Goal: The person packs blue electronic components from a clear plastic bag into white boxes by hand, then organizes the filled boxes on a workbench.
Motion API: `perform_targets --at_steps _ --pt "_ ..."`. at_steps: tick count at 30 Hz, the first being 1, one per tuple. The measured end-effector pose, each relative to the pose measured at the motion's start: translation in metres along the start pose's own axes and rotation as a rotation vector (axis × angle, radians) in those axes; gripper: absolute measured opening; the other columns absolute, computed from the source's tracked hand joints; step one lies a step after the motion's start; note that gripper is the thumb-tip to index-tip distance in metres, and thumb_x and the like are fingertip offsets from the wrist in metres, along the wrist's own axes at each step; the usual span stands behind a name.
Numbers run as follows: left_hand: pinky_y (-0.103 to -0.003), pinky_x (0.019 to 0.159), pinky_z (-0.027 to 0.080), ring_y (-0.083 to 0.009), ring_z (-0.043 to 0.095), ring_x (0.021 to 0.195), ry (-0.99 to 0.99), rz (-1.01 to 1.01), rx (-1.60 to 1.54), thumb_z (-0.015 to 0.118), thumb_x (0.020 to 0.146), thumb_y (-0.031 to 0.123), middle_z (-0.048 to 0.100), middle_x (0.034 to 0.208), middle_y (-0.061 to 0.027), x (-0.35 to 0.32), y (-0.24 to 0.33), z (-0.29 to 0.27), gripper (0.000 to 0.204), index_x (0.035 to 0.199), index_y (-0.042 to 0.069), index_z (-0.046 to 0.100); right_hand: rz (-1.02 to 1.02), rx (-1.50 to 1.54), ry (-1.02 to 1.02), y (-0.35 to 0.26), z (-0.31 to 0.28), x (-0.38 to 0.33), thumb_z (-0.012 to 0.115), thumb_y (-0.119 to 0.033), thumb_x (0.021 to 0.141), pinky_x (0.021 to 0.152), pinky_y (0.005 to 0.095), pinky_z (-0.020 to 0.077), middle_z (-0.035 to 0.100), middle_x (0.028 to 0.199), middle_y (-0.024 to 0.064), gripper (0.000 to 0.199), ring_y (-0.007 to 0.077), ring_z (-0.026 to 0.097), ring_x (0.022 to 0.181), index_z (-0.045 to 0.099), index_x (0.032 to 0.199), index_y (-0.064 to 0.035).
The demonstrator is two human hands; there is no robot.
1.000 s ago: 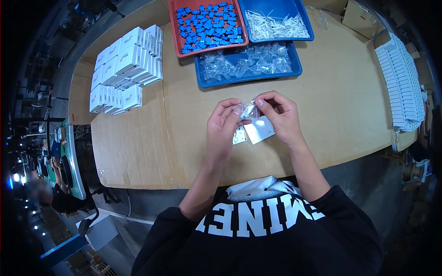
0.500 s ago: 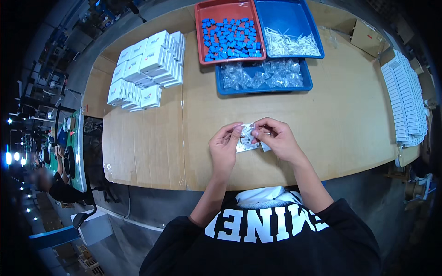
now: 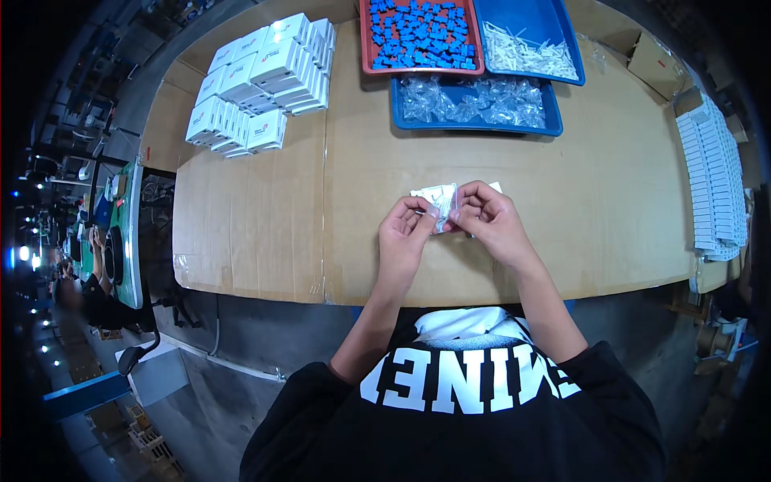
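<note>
A small clear plastic bag (image 3: 442, 215) with white pieces showing through it is pinched between my two hands, just above the cardboard-topped table (image 3: 385, 173). My left hand (image 3: 406, 231) grips its left side, thumb against bent fingers. On the other side, my right hand (image 3: 494, 223) pinches it the same way, thumb and fingertips close to the left thumb. A flat white item (image 3: 495, 187) peeks out beyond the right hand; most of it is hidden, so its kind cannot be told.
A red tray (image 3: 366, 40) of blue plastic parts and a blue tray (image 3: 522, 14) of thin white pieces stand at the back. Before them, another blue tray (image 3: 482, 126) holds clear bags. White boxes (image 3: 241, 88) are stacked left, more boxes (image 3: 711, 177) right. Far left, a person (image 3: 100, 301) works.
The table and trays have shifted upward in the picture as the view tilted. Both hands still pinch the bag, with the fingertips now lower on it.
</note>
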State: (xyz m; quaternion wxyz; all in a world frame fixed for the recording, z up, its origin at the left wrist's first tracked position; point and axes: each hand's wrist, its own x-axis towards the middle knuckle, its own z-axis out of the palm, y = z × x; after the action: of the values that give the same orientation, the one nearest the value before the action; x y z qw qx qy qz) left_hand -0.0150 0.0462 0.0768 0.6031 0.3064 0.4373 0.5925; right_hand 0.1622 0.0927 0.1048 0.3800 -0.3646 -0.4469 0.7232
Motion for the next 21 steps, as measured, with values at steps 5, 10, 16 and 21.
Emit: perform_targets --at_steps 5,10,16,21 --pt "-0.026 0.085 0.053 -0.0110 0.066 0.092 0.021 0.023 -0.077 0.066 0.099 0.002 0.067 0.104 -0.0061 -0.007 0.007 0.006 0.017 0.115 -0.001 0.060 -0.027 -0.057 0.019 -0.004 0.002 -0.003 0.066 0.001 0.097 0.083 0.0268 0.0587 0.066 0.099 0.0048 0.015 0.0115 0.068 0.090 0.062 0.112 0.0026" --pt "-0.025 0.082 0.053 -0.0111 0.066 0.088 0.067 -0.118 -0.118 0.063 0.102 0.007 0.067 0.102 -0.0041 -0.006 0.010 0.012 0.015 0.116 0.001 0.062 -0.099 -0.162 0.091 -0.003 0.000 -0.004 0.067 0.000 0.097 0.082 0.0268 0.0576 0.067 0.099 0.0050 0.019 0.0107 0.066 0.093 0.065 0.115 0.0012" --pt "-0.025 0.084 0.054 -0.0122 0.068 0.093 -0.036 -0.042 0.062 0.064 0.103 0.011 0.070 0.105 -0.0067 -0.003 0.021 0.019 0.019 0.118 0.000 0.063 -0.134 -0.252 0.146 -0.005 -0.006 -0.005 0.064 -0.002 0.100 0.082 0.0286 0.0590 0.069 0.102 0.0078 0.020 0.0140 0.069 0.089 0.065 0.119 0.0036" --pt "-0.026 0.089 0.055 -0.0120 0.068 0.098 -0.019 0.022 0.076 0.067 0.101 0.006 0.070 0.109 -0.0107 0.000 0.005 0.007 0.022 0.121 -0.003 0.063 -0.074 -0.040 0.036 0.001 -0.011 -0.004 0.066 -0.002 0.100 0.081 0.0245 0.0565 0.071 0.103 0.0091 0.019 0.0129 0.072 0.092 0.068 0.117 0.0048"
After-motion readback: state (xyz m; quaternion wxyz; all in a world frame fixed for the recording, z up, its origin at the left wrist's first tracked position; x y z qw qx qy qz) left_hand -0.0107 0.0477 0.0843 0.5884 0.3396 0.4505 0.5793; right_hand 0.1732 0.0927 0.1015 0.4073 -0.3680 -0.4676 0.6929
